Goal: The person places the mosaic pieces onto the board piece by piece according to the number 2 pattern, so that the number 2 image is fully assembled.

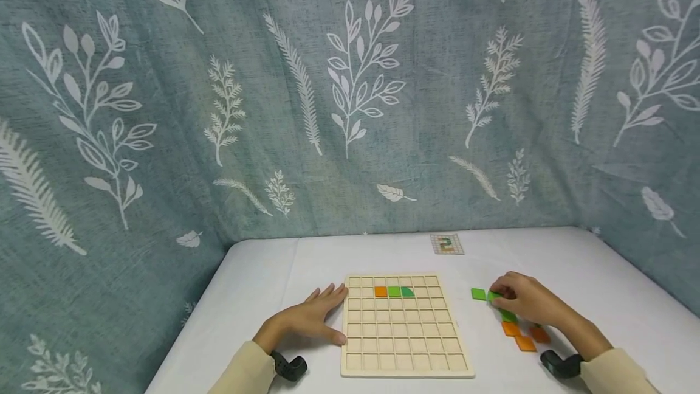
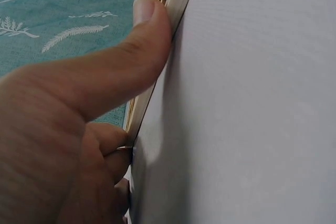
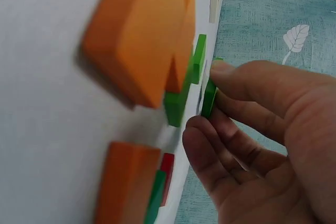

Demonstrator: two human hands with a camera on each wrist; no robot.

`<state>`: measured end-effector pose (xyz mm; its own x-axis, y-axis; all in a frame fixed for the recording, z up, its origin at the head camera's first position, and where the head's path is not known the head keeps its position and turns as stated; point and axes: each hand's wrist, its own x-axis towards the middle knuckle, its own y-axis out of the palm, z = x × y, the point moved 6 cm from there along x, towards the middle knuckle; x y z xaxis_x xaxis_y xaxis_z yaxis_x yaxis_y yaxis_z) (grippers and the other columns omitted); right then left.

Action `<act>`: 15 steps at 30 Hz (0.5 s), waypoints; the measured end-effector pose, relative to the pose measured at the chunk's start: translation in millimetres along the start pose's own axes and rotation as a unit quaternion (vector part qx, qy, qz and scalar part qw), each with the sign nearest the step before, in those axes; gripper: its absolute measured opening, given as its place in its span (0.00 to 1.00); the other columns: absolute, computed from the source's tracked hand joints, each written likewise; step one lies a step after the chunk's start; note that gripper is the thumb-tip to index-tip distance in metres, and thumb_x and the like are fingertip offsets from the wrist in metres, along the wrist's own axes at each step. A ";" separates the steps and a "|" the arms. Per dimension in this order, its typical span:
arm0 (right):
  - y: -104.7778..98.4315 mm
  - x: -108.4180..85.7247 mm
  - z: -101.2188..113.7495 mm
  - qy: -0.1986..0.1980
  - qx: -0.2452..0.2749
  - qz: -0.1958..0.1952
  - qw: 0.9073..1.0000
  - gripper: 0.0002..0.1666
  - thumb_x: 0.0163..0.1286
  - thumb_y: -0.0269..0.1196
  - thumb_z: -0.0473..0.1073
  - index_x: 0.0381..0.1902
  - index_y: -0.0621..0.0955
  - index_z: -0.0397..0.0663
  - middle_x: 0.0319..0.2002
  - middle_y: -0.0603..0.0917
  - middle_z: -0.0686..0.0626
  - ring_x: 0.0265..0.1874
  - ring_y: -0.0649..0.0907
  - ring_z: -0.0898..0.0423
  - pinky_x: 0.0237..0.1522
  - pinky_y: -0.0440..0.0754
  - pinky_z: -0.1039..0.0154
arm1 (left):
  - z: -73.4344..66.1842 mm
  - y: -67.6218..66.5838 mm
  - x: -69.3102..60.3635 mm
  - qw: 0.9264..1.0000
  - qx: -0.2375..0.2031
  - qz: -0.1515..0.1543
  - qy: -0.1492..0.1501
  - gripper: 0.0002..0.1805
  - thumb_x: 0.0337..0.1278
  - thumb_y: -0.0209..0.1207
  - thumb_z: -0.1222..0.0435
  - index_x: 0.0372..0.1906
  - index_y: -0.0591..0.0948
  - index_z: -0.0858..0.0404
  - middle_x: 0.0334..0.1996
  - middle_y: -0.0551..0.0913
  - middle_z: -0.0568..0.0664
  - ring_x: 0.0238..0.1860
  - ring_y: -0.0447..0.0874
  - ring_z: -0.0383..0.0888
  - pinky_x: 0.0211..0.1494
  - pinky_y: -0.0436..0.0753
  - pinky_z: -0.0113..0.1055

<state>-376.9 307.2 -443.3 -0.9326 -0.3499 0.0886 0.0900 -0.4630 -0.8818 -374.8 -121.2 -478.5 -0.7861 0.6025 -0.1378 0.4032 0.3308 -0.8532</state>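
Observation:
A pale wooden grid board (image 1: 404,345) lies on the white table; an orange square (image 1: 380,291), a light green square (image 1: 394,291) and a dark green rounded piece (image 1: 407,292) sit side by side in one row near its far edge. My left hand (image 1: 306,321) rests at the board's left edge with fingers spread, the thumb (image 2: 144,40) touching the rim. To the right of the board, my right hand (image 1: 525,300) pinches a green tile (image 3: 209,95) between thumb and fingers. Another green tile (image 1: 478,293) lies just left of it.
Near my right hand lie orange tiles (image 1: 525,343) and a green tile (image 1: 508,316). The right wrist view also shows a red piece (image 3: 167,174) beside a dark green one (image 3: 155,198). A small patterned card (image 1: 447,244) lies beyond the board, before a leaf-print curtain (image 1: 306,187).

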 end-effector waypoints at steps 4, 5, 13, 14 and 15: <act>-2.0 -0.2 6.7 -0.023 0.000 -0.003 1.000 0.11 0.64 0.70 0.44 0.43 0.86 0.48 0.35 0.81 0.55 0.31 0.76 0.68 0.31 0.78 0.69 | -0.1 0.3 0.3 1.000 0.002 -0.002 0.004 0.63 0.46 0.70 0.38 0.80 0.50 0.62 0.82 0.45 0.54 0.82 0.37 0.53 0.82 0.37 0.56; -2.4 0.3 9.1 -0.029 -0.001 -0.006 1.000 0.11 0.64 0.70 0.44 0.43 0.86 0.48 0.35 0.81 0.56 0.31 0.75 0.68 0.31 0.78 0.69 | 0.3 0.5 0.3 1.000 0.001 -0.001 0.005 0.63 0.46 0.70 0.38 0.80 0.50 0.62 0.82 0.45 0.53 0.82 0.37 0.53 0.82 0.37 0.56; -10.8 5.9 45.8 -0.104 0.001 -0.043 0.994 0.11 0.65 0.70 0.42 0.44 0.85 0.46 0.36 0.81 0.56 0.32 0.76 0.70 0.32 0.80 0.70 | 1.3 -0.1 -0.9 1.000 -0.004 0.005 0.012 0.64 0.48 0.68 0.37 0.80 0.48 0.62 0.82 0.43 0.53 0.82 0.35 0.52 0.82 0.36 0.56; -11.1 6.9 50.6 -0.114 0.005 -0.043 0.993 0.11 0.65 0.70 0.42 0.44 0.85 0.46 0.36 0.81 0.56 0.32 0.77 0.70 0.33 0.81 0.70 | 1.5 -0.2 -1.1 1.000 -0.003 0.004 0.012 0.64 0.48 0.68 0.37 0.80 0.48 0.62 0.82 0.43 0.53 0.82 0.35 0.53 0.82 0.36 0.56; -11.2 7.5 54.7 -0.125 0.007 -0.041 0.991 0.12 0.65 0.70 0.43 0.44 0.85 0.45 0.36 0.81 0.56 0.32 0.77 0.69 0.33 0.81 0.70 | 1.3 -0.2 -0.8 1.000 -0.001 0.004 0.012 0.64 0.47 0.68 0.36 0.80 0.48 0.62 0.82 0.43 0.53 0.82 0.35 0.53 0.82 0.36 0.56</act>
<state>-365.8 265.2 -407.5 -0.8213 -0.5004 0.2740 0.0226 -0.5085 -0.8608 -374.9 -122.7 -478.8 -0.7716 0.6219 -0.1334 0.4111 0.3276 -0.8507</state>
